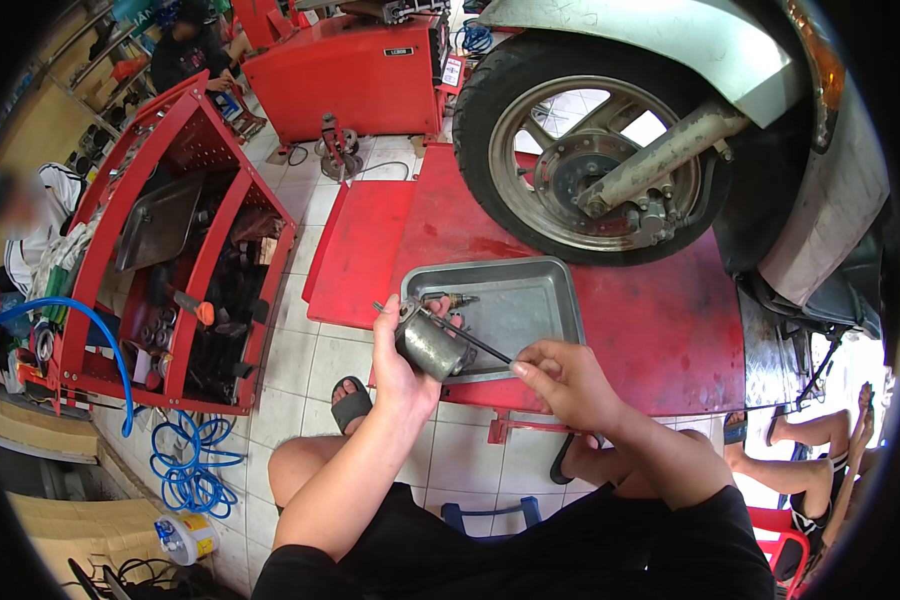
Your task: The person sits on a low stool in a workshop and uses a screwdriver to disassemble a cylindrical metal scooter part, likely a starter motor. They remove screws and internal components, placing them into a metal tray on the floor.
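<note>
Metal cylinder (433, 345), mid-frame, looks heavy, perhaps slick, best held round its sides; left fingers (386, 328) cup it, right fingers (550, 356) pinch a rod (482, 345).

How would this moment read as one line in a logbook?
left hand: holding metal cylinder | right hand: holding thin dark rod | nearby: gray tray on red platform

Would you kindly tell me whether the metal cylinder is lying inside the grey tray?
No, the metal cylinder is held up in the left grip, blocking part of the grey tray from view.
</note>
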